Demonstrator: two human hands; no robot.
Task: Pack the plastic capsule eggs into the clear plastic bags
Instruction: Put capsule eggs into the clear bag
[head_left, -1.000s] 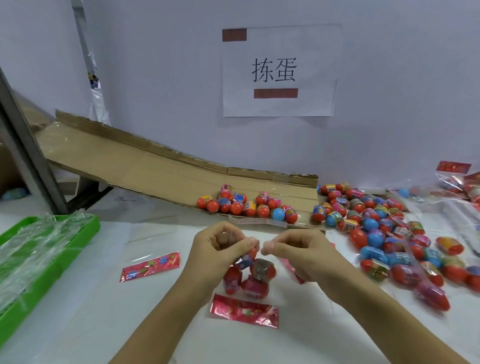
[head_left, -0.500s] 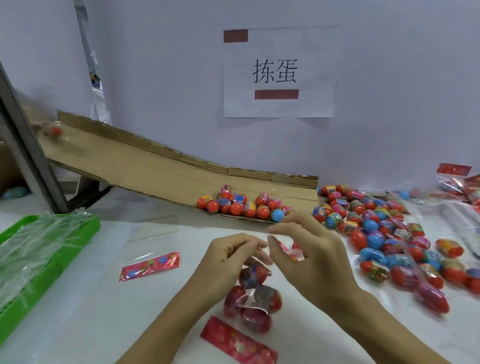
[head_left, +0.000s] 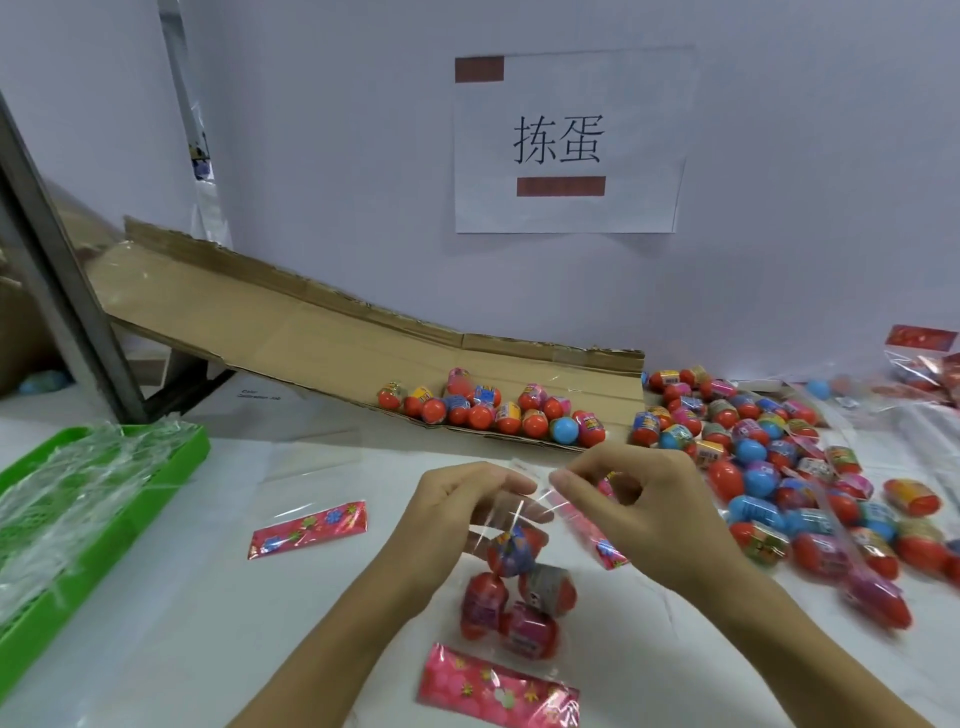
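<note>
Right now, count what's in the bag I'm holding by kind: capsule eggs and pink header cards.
In the clear bag, as far as visible:
Capsule eggs: 4
Pink header card: 1
Total: 5

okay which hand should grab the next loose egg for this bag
Right, probably: the right hand is beside the loose egg pile, while the left hand pinches the bag top, keeping it up.

Clear plastic bag with pink printed header, four red capsule eggs inside, mouth pinched up, loose red and blue eggs heaped right
</note>
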